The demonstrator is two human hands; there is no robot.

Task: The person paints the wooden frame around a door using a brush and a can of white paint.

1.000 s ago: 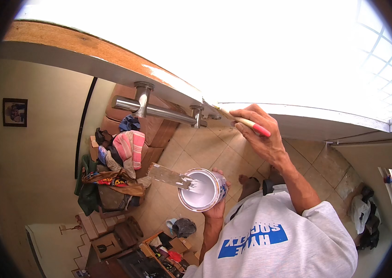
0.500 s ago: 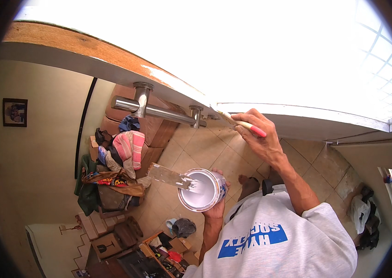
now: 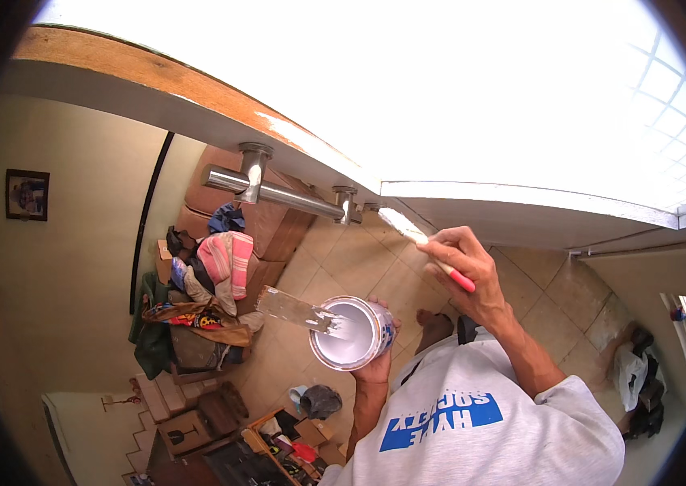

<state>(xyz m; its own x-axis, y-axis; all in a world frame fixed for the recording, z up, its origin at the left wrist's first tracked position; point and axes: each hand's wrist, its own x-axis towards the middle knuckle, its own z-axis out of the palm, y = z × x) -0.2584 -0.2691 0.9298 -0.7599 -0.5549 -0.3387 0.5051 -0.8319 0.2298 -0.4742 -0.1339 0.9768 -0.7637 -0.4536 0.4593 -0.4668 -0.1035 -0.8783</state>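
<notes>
My left hand (image 3: 379, 360) is wrapped round a paint can (image 3: 375, 334) of whitish paint, held out in front of my shirt. A flat wooden stick (image 3: 290, 309) leans out over the can's left rim, its inner end coated in paint. In my right hand (image 3: 466, 267) is a paintbrush (image 3: 440, 259) with a pale handle and a red end. White paint covers its bristles, which point up and left, just below the corner of the door edge. Along that edge, white paint (image 3: 282, 128) gives way to bare brown wood (image 3: 132, 71) at the left.
A steel bar handle (image 3: 286, 197) juts from the door below its edge. Clothes (image 3: 217, 267) lie heaped by a brown sofa (image 3: 274, 235). An open box of items (image 3: 294, 445) and a dark bag (image 3: 321, 401) are on the tiled floor. Plastic bags (image 3: 633, 373) lie at right.
My right hand has drawn the brush down and slightly right, off the door edge. The can, stick and left hand stay nearly in place.
</notes>
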